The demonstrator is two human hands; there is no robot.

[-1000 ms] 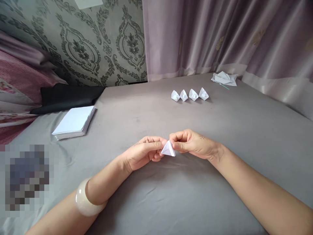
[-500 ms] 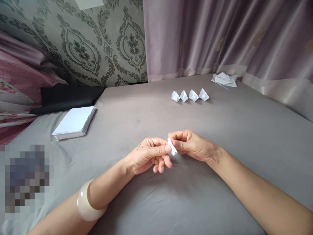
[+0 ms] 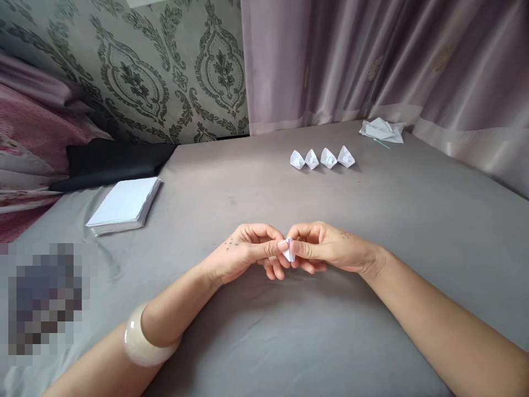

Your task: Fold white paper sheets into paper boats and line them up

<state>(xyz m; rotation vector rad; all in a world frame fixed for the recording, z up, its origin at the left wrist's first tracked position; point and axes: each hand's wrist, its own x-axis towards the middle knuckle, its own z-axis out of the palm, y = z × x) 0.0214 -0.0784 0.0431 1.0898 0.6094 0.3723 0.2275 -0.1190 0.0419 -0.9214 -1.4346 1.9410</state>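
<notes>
A small folded piece of white paper (image 3: 290,252) is pinched between both hands, above the grey cloth. My left hand (image 3: 256,251) grips its left side, thumb on top and lower fingers curled beneath. From the other side, my right hand (image 3: 322,248) holds it between thumb and forefinger, the two thumb tips nearly meeting. The thumbs and fingers cover much of the paper. Beyond the hands, several white folded paper boats (image 3: 329,158) stand in a row.
A stack of white paper sheets (image 3: 126,204) lies at the left, near a black cloth (image 3: 115,162). Loose folded papers (image 3: 381,130) and a thin light-blue stick (image 3: 382,144) rest at the back right by the curtain (image 3: 330,60). A blurred-out patch (image 3: 45,300) covers something at the lower left.
The folded paper has turned from a slanted, narrow shape to a more upright one. My right thumb now lies straighter against it, and my right lower fingers show beneath.
</notes>
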